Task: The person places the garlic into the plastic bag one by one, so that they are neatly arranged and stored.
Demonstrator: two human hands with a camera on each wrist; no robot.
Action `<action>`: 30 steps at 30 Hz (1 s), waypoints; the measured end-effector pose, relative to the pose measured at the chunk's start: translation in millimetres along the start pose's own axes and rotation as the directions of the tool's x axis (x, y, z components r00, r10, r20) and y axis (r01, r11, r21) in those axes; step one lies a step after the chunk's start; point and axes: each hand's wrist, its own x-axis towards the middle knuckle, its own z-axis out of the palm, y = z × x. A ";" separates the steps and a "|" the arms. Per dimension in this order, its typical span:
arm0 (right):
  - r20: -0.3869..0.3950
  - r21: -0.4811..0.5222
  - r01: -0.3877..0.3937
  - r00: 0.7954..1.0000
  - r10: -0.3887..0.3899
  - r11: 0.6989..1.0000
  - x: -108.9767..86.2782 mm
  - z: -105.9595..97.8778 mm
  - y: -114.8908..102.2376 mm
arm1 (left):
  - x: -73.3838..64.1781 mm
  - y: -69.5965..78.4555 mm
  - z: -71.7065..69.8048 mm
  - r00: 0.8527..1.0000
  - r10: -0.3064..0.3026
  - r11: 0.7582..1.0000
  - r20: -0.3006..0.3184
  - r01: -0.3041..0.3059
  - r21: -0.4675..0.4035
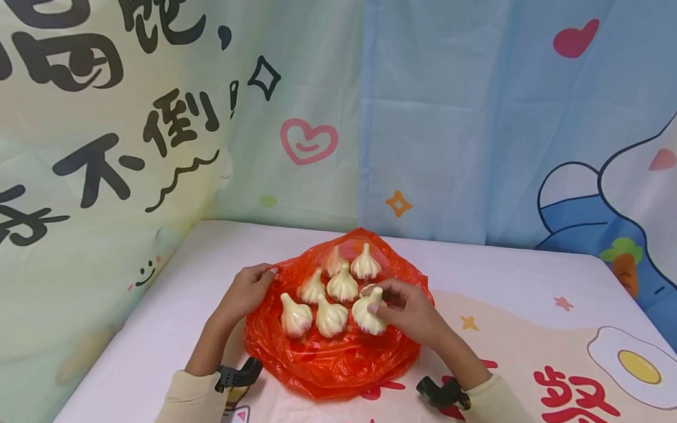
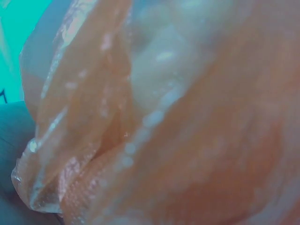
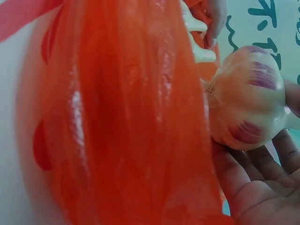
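A thin red plastic bag [image 1: 333,370] lies spread open on the table, with several white garlic bulbs [image 1: 332,317] inside it. At the bag's left rim, my left hand [image 1: 248,290] pinches the plastic between thumb and fingers. My right hand [image 1: 416,312] reaches over the right side and holds one garlic bulb [image 1: 370,314] at the front right of the group. Up close in the right wrist view, purple streaks mark that bulb [image 3: 246,101], and fingers [image 3: 269,171] lie beneath it. Blurred bag film [image 2: 197,154] fills most of the left wrist view and hides the fingers there.
The bag rests on a printed tablecloth [image 1: 515,286] with red lettering and a fried-egg picture [image 1: 638,366]. Behind the table hangs a printed curtain [image 1: 431,115]. Dark wrist devices [image 1: 240,374] are strapped on both arms.
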 end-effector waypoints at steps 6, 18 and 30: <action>0.014 -0.003 -0.027 1.000 0.027 1.000 2.5 2.5 4.9 | -0.1 0.8 0.4 1.000 -0.010 1.000 -0.003 0.010 0.001; 0.107 0.022 -0.071 0.992 0.068 0.997 4.4 2.1 12.4 | -1.5 -1.6 1.6 1.000 -0.019 1.000 -0.008 0.019 0.005; 0.133 0.004 -0.037 0.991 0.036 0.999 2.3 5.1 14.3 | -1.3 -1.1 2.3 1.000 -0.011 1.000 -0.011 0.011 -0.005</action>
